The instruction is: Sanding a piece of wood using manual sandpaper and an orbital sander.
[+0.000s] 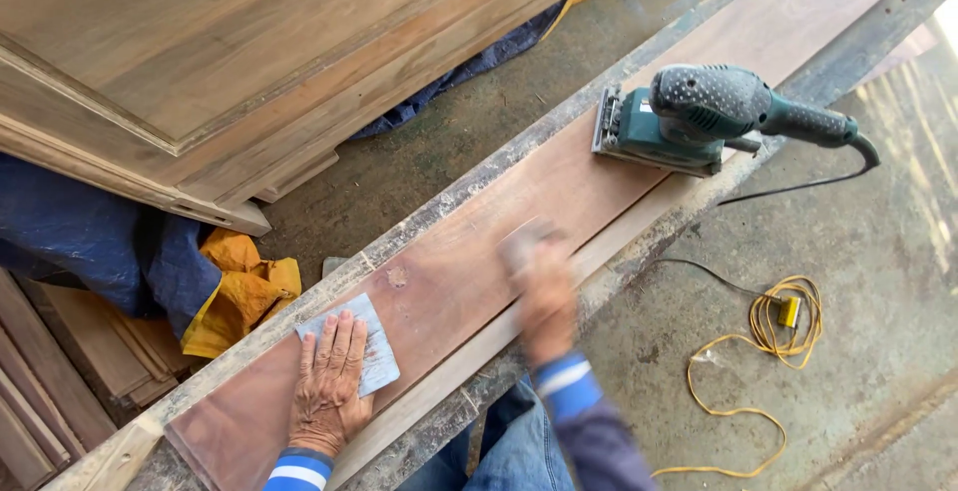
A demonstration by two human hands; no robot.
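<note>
Left hand (pixel 329 381), fingers spread flat, presses a grey sandpaper sheet (pixel 359 351) onto the long reddish-brown plank (pixel 469 261) running from 7 to 1 o'clock on my head view. Right hand (pixel 544 286) is motion-blurred on the smooth board; I cannot tell its grip. At 1 o'clock sits a boxy green sander (pixel 689 117), its cord cut off.

A green electric sander (pixel 699 117) is set on the far part of the bench, its black cord trailing to the concrete floor (pixel 878 251). A coiled yellow cable (pixel 768 336) lies below. Stacked wooden panels (pixel 230 52) are seen at left (blue tarpaulin (pixel 90 232) and yellow cloth (pixel 244 286) beneath).
</note>
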